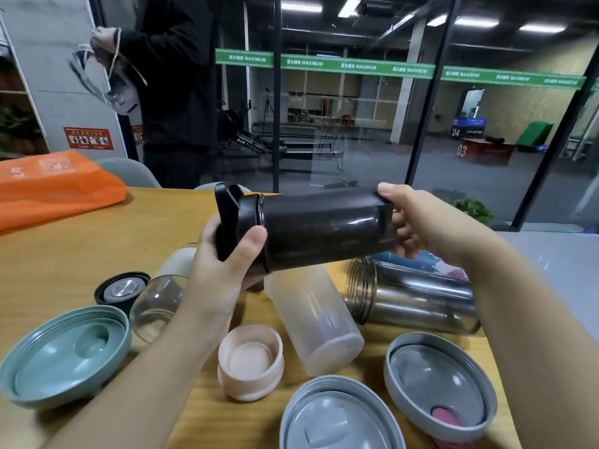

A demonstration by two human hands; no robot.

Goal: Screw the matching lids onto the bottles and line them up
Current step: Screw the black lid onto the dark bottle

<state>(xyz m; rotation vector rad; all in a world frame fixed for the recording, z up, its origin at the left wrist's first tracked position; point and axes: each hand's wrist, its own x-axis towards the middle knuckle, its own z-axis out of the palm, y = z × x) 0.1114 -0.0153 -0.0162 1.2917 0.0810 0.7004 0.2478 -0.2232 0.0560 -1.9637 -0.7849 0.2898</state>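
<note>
- Black bottle [327, 228] is held sideways above the table: left hand [223, 264] fingers curl round its black lid [231, 218], right hand [418, 222] clamps its base
- Beneath the fingers, frosted bottle [317, 322], steel bottle [411, 299] and loose lids lie uncapped, unaligned

Dark bottle [327, 228] with black lid [231, 218] lies sideways above scattered bottles and lids.

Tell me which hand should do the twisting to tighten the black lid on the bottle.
Left. The left hand already wraps the black lid, thumb across its rim, while the right hand grips the base of the black bottle and can probably just steady it.
</note>
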